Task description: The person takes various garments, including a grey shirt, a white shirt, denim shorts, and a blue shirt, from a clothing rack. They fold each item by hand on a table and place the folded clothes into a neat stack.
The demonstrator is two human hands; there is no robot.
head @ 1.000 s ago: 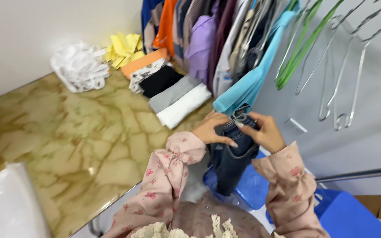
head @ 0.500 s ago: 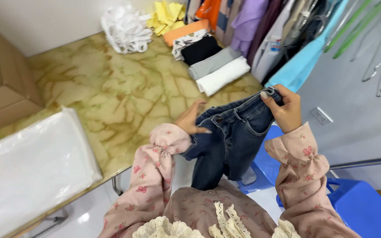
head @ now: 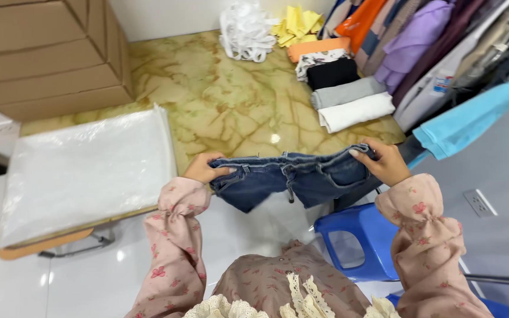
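Hands, left and right, grip dark jeans by the waistband.

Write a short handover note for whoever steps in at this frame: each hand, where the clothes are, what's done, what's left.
Left hand grips one end of the denim shorts waistband; right hand grips the other, stretched flat over the marble-pattern table edge.
Done: a row of folded garments lies at the table's far right.
Left: shorts not yet folded; more clothes hang on the rack.
Stack of clear plastic bags lies at left.
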